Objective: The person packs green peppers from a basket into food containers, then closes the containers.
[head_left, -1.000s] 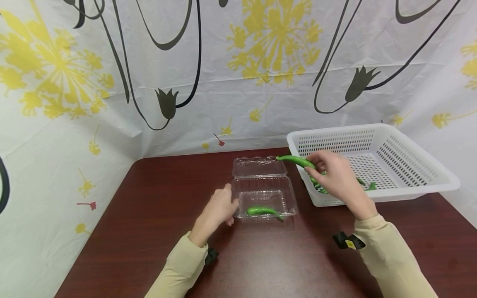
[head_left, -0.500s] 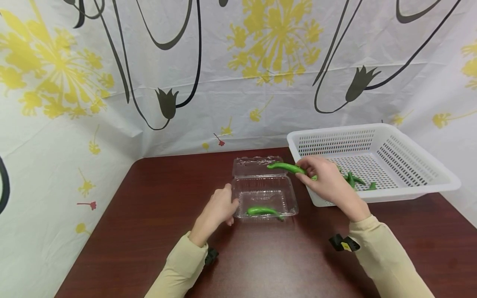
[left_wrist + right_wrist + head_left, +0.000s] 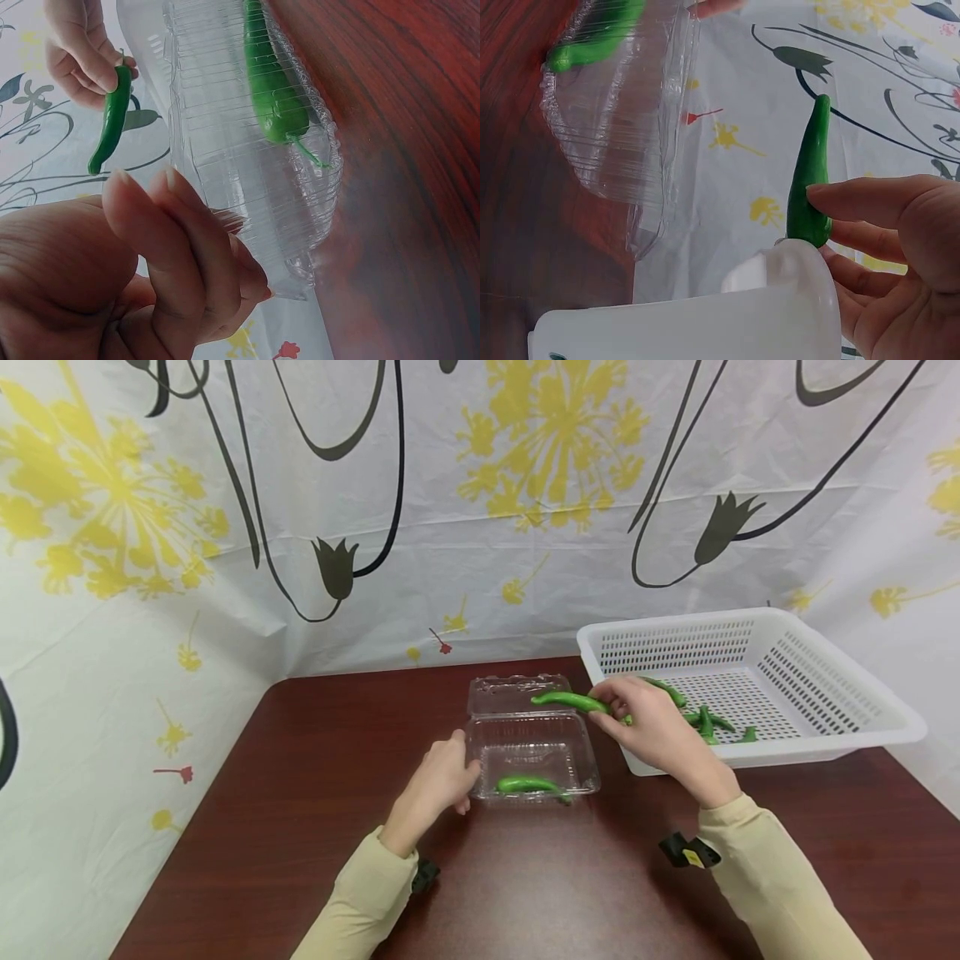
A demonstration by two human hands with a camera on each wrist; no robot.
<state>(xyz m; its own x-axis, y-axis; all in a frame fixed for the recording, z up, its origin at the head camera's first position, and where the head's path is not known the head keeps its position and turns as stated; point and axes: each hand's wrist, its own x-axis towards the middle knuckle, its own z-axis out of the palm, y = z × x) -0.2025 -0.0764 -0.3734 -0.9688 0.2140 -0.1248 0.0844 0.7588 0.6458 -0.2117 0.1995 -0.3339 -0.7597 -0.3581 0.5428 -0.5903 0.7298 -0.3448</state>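
My right hand [image 3: 637,714] pinches a green chili pepper [image 3: 562,699] near its stem end, its other end pointing left over the clear plastic clamshell container's lid side. In the right wrist view, thumb and fingers clasp the held pepper [image 3: 810,165] just above the basket's rim. The clamshell container [image 3: 525,739] lies with its lid folded back, and one chili pepper [image 3: 525,785] rests along its near wall. At the container's left side, my left hand [image 3: 442,772] holds the edge with curled fingers [image 3: 180,247]; part of its grip is hidden in the left wrist view.
A white perforated plastic basket [image 3: 757,747] stands to the right, with several green chilies [image 3: 707,722] inside. Its left corner is close to the container. The dark red-brown table [image 3: 360,718] meets a patterned white sheet [image 3: 420,602] at the back.
My right hand has moved a little left and toward me with the chili pepper, from over the basket to its left rim. The left hand and the container have stayed put.
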